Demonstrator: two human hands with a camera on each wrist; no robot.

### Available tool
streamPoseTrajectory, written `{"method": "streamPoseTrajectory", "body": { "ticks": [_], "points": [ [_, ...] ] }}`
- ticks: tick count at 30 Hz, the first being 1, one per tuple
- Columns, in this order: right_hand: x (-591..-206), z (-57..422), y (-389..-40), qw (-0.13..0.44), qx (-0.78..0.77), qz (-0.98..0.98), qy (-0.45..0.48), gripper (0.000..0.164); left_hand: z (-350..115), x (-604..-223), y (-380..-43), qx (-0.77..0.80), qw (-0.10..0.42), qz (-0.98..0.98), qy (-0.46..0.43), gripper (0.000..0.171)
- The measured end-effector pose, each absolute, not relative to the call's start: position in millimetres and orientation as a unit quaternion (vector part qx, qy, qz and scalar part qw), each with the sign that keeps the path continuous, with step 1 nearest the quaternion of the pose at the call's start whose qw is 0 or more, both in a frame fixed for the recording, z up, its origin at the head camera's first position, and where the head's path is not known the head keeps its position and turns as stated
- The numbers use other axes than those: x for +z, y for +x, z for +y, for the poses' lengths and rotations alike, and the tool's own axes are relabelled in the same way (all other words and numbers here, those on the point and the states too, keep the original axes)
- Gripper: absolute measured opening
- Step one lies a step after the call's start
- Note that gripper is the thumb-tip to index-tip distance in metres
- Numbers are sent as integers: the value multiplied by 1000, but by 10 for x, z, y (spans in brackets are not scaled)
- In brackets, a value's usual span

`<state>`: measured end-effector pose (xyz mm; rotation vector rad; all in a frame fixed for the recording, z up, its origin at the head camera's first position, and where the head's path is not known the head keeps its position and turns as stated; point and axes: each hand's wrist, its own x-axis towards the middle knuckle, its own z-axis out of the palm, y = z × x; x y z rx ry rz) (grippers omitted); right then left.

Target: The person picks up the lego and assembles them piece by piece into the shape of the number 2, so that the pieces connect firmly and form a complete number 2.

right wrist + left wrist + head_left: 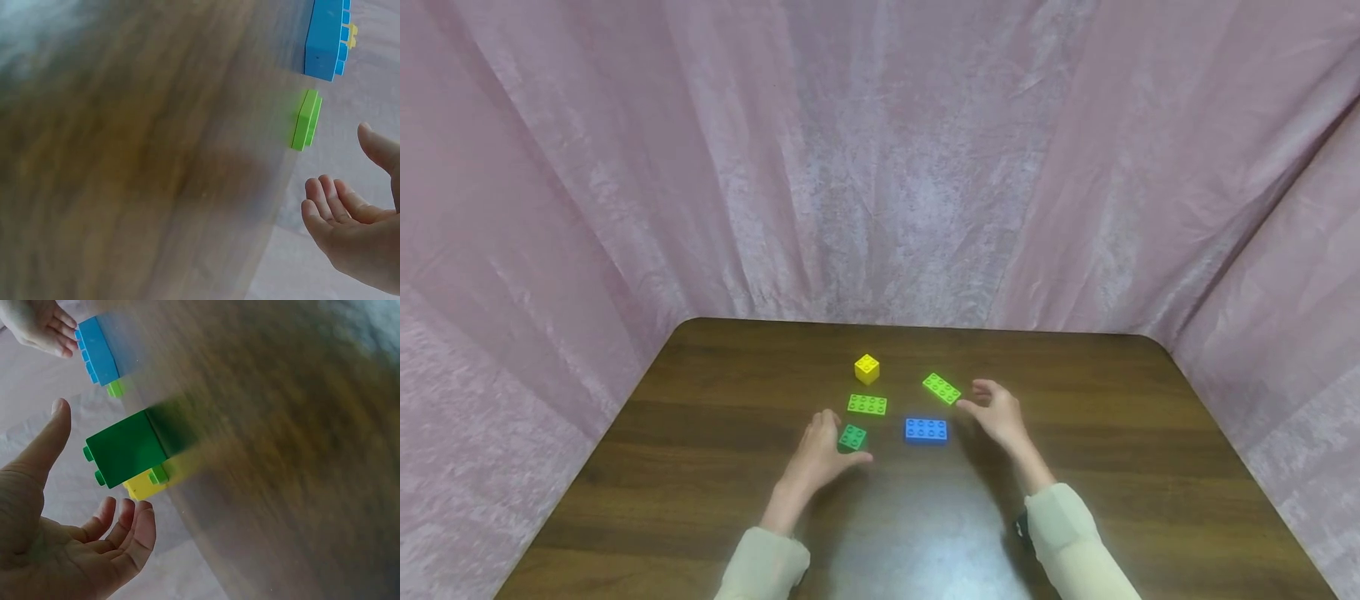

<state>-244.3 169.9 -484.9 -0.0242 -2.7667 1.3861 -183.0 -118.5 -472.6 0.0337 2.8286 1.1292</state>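
My left hand (822, 454) reaches around a dark green toy building brick (852, 437), thumb on its near side and fingers on the far left. In the left wrist view a gap shows between that hand (81, 531) and the green brick (127, 450). My right hand (998, 415) hovers, thumb and fingers spread, just right of a flat lime brick (942, 388) that lies at a slant. The right wrist view shows this hand (356, 219) apart from the lime brick (307, 120), holding nothing. Between the hands lies a blue brick (926, 431).
Another flat lime brick (867, 405) lies behind the green one. A yellow brick (867, 369) stands farther back. All are on a brown wooden table (700, 500) with rounded far corners. Pink curtains (880, 167) hang behind it.
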Motion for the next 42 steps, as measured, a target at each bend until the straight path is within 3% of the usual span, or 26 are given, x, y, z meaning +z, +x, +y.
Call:
{"method": "streamPoseTrajectory", "body": {
  "ticks": [23, 42],
  "points": [
    [-5033, 1672, -2598, -33, 487, -872, -29, 61, -1153, -4774, -1863, 349, 60, 935, 30, 47],
    [-5109, 1580, -2705, -17, 427, -904, -9, 58, -1214, -4758, -1887, 329, 68, 941, 38, 58]
  ]
}}
